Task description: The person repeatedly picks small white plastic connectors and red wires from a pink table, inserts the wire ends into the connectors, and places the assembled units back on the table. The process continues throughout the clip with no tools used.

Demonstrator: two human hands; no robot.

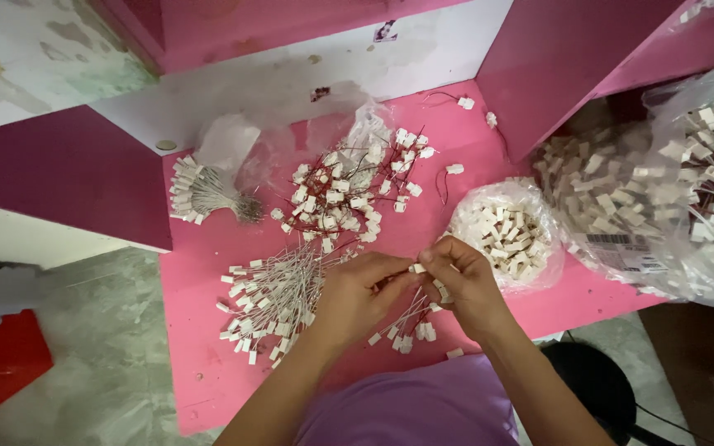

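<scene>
My left hand (357, 296) and my right hand (466, 285) meet over the front of a pink table (200, 372). Between their fingertips they pinch a small white connector (417, 268) with thin wires trailing down. Below the hands lies a small bunch of wired white connectors (411, 330). To the left of my left hand is a fanned pile of white-wired connectors (270, 301). Just right of my right hand sits an open clear bag of loose white connector housings (510, 235).
A tangle of red-wired connectors (345, 194) lies at the table's middle on clear plastic. A tied bundle of wired connectors (200, 192) is at the back left. A large clear bag of connectors (671, 190) fills the right. Pink partition walls (572, 58) stand behind. Grey floor at left.
</scene>
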